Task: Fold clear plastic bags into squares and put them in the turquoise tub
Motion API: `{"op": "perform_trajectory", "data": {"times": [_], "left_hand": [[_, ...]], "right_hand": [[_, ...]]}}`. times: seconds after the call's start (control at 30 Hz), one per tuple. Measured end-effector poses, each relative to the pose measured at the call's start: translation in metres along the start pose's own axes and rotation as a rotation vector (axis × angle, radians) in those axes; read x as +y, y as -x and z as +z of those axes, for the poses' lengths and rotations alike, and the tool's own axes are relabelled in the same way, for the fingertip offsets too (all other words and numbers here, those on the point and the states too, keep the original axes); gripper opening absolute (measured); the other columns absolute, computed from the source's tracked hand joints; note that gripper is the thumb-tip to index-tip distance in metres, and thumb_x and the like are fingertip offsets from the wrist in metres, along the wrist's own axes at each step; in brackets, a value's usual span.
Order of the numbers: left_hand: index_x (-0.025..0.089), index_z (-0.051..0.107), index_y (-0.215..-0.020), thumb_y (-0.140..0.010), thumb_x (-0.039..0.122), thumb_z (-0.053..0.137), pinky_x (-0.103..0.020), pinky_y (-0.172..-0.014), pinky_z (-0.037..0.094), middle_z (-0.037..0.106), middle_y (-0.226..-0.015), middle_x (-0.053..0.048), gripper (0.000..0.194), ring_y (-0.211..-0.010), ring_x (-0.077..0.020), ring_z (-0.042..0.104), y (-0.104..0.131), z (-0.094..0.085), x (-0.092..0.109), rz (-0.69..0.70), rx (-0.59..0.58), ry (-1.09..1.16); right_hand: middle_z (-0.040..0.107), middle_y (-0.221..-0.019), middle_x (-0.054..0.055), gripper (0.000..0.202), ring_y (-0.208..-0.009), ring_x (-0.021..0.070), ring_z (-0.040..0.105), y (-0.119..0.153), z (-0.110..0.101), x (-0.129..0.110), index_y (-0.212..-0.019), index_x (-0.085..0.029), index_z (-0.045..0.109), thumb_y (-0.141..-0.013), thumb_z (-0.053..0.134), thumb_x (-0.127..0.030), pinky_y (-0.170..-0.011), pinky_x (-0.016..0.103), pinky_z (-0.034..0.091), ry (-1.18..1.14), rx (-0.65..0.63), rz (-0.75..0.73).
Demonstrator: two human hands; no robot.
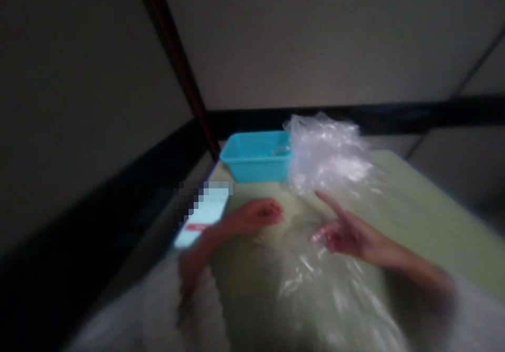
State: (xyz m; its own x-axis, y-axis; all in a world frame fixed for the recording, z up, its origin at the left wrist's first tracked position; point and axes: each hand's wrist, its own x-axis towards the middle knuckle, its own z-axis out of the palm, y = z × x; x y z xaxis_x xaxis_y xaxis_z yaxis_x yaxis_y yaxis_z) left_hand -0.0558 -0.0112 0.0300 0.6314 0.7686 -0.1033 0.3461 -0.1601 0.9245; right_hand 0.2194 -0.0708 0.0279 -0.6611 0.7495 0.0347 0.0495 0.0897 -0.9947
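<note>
My left hand [263, 214] is over the table, with its fingers curled in toward the thumb. Whatever it may hold is too blurred to make out. To its right is my right hand [341, 233], index finger stretched out and apart from the thumb, the other fingers bent. A clear plastic bag [315, 283] lies spread over the near part of the table, just below both hands. The right fingers are close to its upper edge; whether they touch it I cannot tell. Beyond the hands sits a crumpled heap of clear plastic bags [331, 154].
A turquoise plastic basin [260, 170] stands at the back of the pale green table [418, 210], touching or partly covered by the plastic heap. Along the left edge lies a white paper or card [207, 210] with a red mark, partly pixelated. Walls rise behind and at left.
</note>
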Motion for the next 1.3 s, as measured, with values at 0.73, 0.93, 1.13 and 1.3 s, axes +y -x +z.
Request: {"op": "perform_trajectory", "data": {"times": [0.73, 0.93, 1.13, 1.3], "left_hand": [[0.014, 0.055, -0.106, -0.07, 0.025, 0.075, -0.019, -0.061, 0.042, 0.065, -0.098, -0.007, 0.042, -0.065, -0.0069, 0.057, -0.004, 0.02, 0.009, -0.012, 0.101, 0.737], [0.016, 0.053, -0.099, -0.071, 0.03, 0.067, -0.021, -0.065, 0.044, 0.064, -0.098, -0.006, 0.034, -0.075, -0.0116, 0.062, -0.006, 0.017, 0.014, 0.072, 0.299, 0.682], [0.016, 0.053, -0.082, -0.077, 0.021, 0.053, -0.026, -0.069, 0.047, 0.063, -0.082, -0.004, 0.007, -0.077, -0.0155, 0.059, -0.01, 0.024, 0.003, 0.015, 0.477, -0.066], [0.018, 0.057, -0.083, -0.073, 0.013, 0.054, -0.036, -0.087, 0.044, 0.062, -0.089, -0.005, 0.011, -0.089, -0.0207, 0.057, -0.005, 0.035, 0.008, 0.041, 0.524, -0.285]], "right_hand": [[0.063, -0.106, 0.009, 0.08, -0.084, 0.0198, 0.062, -0.003, 0.004, -0.002, -0.146, -0.024, 0.003, -0.084, 0.053, -0.024, -0.071, 0.036, 0.053, 0.185, 0.246, -0.035], [0.064, -0.099, 0.009, 0.076, -0.081, 0.0201, 0.061, -0.005, 0.004, 0.0, -0.144, -0.019, 0.01, -0.082, 0.052, -0.031, -0.073, 0.038, 0.05, 0.299, 0.329, -0.024], [0.061, -0.089, 0.007, 0.068, -0.064, 0.0169, 0.056, -0.005, 0.002, 0.009, -0.14, -0.015, 0.015, -0.083, 0.049, -0.027, -0.06, 0.033, 0.048, 0.533, 0.427, 0.001], [0.052, -0.102, 0.009, 0.049, -0.073, 0.0185, 0.052, -0.001, 0.001, 0.008, -0.129, -0.022, 0.035, -0.083, 0.05, -0.02, -0.065, 0.036, 0.049, 0.833, 0.71, -0.208]]}}
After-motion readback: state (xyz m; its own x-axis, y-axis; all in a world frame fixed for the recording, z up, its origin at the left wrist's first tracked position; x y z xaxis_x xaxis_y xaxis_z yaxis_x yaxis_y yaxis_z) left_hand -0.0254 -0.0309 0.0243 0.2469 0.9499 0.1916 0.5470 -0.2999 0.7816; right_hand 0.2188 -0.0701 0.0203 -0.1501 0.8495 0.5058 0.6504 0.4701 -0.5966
